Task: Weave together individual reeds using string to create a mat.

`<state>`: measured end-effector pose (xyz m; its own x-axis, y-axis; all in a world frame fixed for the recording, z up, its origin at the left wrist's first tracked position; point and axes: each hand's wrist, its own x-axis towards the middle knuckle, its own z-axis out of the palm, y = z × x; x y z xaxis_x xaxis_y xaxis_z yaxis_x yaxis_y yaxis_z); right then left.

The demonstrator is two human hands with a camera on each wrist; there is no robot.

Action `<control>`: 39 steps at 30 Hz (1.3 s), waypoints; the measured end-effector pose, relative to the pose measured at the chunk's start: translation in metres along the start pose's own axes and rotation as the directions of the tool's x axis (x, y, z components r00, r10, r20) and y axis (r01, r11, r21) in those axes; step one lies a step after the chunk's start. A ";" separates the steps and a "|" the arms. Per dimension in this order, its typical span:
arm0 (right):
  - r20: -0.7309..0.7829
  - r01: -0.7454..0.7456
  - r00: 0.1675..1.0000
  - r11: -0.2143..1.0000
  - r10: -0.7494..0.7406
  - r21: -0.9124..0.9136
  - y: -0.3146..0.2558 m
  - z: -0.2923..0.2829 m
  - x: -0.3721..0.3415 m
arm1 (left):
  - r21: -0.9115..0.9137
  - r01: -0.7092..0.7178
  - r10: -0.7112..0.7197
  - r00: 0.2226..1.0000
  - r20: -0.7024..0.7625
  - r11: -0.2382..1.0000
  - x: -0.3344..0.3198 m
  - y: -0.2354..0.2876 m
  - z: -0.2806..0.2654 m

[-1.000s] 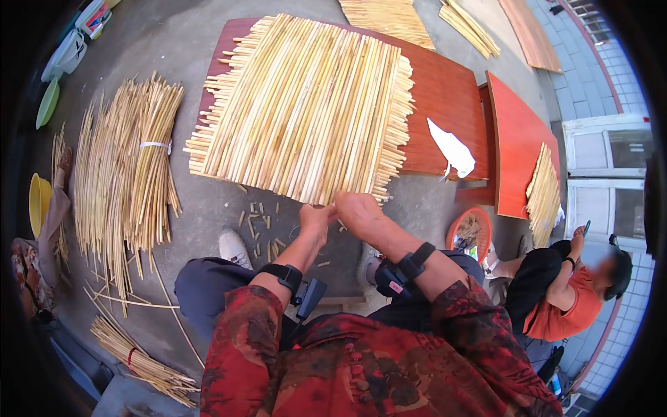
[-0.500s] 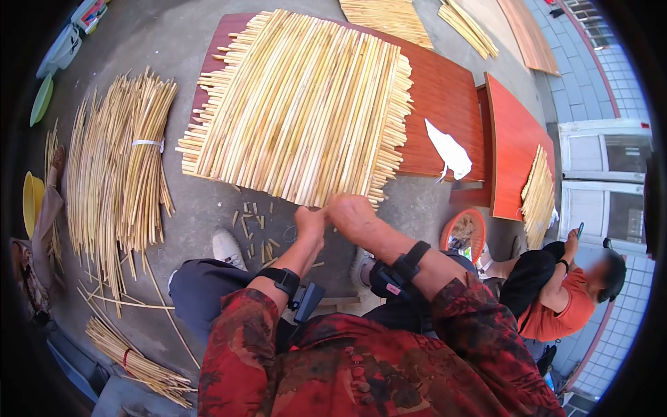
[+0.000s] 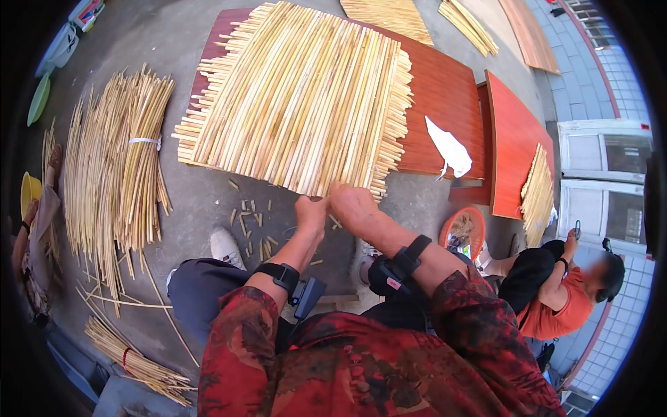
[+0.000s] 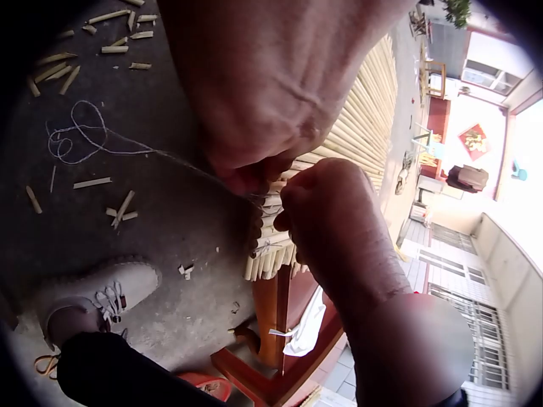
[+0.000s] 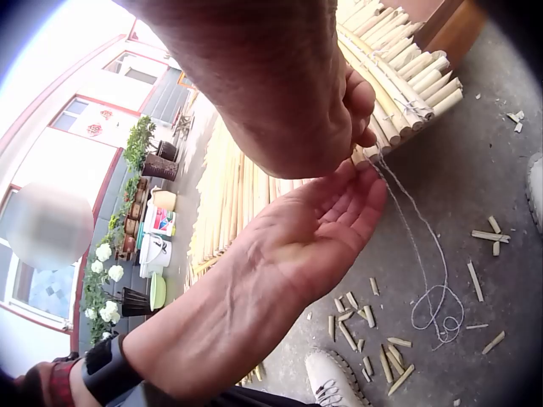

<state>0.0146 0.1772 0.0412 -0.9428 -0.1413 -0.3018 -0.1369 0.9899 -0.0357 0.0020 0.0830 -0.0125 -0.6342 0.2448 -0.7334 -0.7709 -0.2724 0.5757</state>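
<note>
Standing out at far left, stick bundle (image 3: 142, 167): on floor, bound with white tie.
Offcuts (image 3: 268, 247): scattered on floor, below mat edge.
Stick mat (image 3: 299, 104): on red-brown bench (image 3: 448, 90), near edge at hands.
Left hand (image 3: 310, 214): curled, pinching thread (image 4: 151, 151) at stick ends.
Right hand (image 3: 356, 210): just beside left, fingers curled on thread, fingertips partly hidden.
White sheet (image 3: 450, 149): on bench, right of mat.
</note>
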 end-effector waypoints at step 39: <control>0.338 0.058 0.775 -0.593 0.533 0.803 0.043 -0.037 -0.097 | 0.234 -0.167 0.123 0.974 0.190 0.958 -0.087 0.075 0.023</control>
<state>0.0891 0.2333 0.1044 -0.7014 0.4209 -0.5752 0.2709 -0.5890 -0.7614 -0.0021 0.0624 0.1031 -0.7238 0.3818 -0.5748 -0.6465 -0.0842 0.7583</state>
